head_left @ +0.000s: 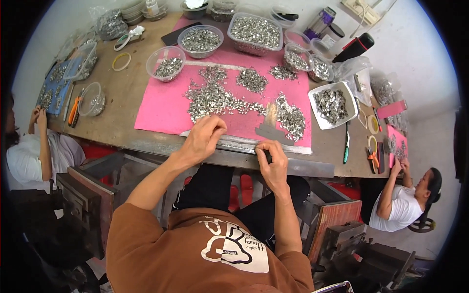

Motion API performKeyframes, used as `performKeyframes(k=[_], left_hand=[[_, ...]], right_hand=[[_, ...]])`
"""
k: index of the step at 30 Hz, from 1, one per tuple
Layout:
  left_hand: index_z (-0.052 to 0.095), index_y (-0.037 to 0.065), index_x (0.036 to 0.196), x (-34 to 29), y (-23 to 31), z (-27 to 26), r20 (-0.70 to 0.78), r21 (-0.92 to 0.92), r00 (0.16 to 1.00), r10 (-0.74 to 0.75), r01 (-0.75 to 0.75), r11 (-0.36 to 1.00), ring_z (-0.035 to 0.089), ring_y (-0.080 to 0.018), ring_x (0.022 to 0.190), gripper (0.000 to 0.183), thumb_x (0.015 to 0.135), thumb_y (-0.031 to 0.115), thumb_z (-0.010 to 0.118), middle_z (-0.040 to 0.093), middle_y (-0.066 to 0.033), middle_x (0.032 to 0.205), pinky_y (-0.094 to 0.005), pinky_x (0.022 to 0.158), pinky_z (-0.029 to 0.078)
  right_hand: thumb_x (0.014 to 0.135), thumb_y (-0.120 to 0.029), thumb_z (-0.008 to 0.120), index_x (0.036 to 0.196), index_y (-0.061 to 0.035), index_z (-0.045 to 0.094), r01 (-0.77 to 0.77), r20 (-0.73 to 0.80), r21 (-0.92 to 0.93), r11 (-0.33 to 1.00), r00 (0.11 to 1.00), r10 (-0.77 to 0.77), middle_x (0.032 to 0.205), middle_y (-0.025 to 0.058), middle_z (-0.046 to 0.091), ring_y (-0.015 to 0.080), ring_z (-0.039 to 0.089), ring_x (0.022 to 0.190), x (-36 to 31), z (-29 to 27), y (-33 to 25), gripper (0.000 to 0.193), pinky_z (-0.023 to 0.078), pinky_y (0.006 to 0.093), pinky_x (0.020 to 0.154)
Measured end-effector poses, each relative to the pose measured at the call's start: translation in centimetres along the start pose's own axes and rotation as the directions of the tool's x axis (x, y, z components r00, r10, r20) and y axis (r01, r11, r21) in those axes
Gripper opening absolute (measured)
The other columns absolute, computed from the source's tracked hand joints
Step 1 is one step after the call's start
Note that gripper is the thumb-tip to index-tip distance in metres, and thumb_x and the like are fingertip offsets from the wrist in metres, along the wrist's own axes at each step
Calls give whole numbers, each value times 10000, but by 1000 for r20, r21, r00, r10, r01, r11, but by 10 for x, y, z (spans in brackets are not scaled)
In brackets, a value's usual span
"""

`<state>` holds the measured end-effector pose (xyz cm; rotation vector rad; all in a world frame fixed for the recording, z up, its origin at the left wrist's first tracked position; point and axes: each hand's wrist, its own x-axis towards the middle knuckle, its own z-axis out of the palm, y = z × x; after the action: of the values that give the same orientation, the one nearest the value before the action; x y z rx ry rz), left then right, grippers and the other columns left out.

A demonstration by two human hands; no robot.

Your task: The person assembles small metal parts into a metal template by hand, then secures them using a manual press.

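My left hand (204, 137) rests, fingers curled, on a long metal strip (288, 146) lying along the near edge of a pink mat (161, 105). My right hand (273, 163) pinches the same strip further right, at the table's front edge. Piles of small silver metal parts (215, 97) are spread over the mat just beyond both hands. What sits under the fingertips is hidden.
Clear plastic bowls (166, 63) and tubs (255, 33) of metal parts stand at the mat's far side, a white square tray (333, 105) at right. Orange pliers (73, 110) lie at left. Two other people sit at the table ends. Metal machines stand on the floor.
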<state>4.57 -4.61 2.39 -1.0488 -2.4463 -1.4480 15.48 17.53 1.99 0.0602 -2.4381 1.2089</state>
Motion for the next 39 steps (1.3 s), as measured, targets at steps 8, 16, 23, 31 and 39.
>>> performKeyframes(k=[8, 16, 23, 31, 39], left_hand=[[596, 15, 965, -23, 2, 2, -8, -117, 999, 37, -37, 992, 572, -297, 872, 71, 909, -3, 636, 619, -106, 907, -398, 813, 464], [585, 10, 950, -26, -3, 7, -23, -30, 992, 124, -125, 992, 578, -317, 887, 107, 877, -24, 656, 618, -119, 935, -402, 810, 476], [601, 8, 955, -26, 6, 9, -65, 163, 970, 235, -222, 961, 602, -325, 869, 172, 829, -20, 716, 624, -125, 940, -416, 781, 511], [729, 55, 953, -39, -6, 3, -54, 238, 944, 326, -305, 922, 626, -263, 1002, 192, 784, 94, 810, 679, -86, 1015, -445, 896, 530], [693, 70, 1109, 37, -30, -8, -21, 209, 969, 248, -238, 948, 608, -299, 962, 251, 870, 130, 740, 660, -91, 967, -462, 976, 432]], right_hand=[[855, 15, 727, 1021, -13, 690, 303, -36, -346, 888, 942, -335, 1015, 124, 701, 300, 664, 971, -12, 4, 0, 172, 481, 399, 866], [920, -25, 695, 1023, -9, 727, -18, -115, 79, 997, 993, 27, 1028, 121, 755, 248, 706, 950, -12, 0, 10, 109, 492, 348, 870], [900, -5, 693, 997, -7, 730, -11, -114, 74, 997, 993, 19, 1014, 119, 745, 266, 698, 924, -12, -3, 9, 104, 494, 349, 856], [893, 10, 694, 983, -11, 707, 144, -151, -90, 985, 976, -157, 938, 127, 702, 292, 675, 856, 41, -10, 7, 93, 487, 395, 812], [881, -80, 703, 914, -14, 699, 35, -39, -334, 942, 998, -50, 897, 169, 669, 361, 647, 814, 138, 14, 79, 74, 466, 478, 762]])
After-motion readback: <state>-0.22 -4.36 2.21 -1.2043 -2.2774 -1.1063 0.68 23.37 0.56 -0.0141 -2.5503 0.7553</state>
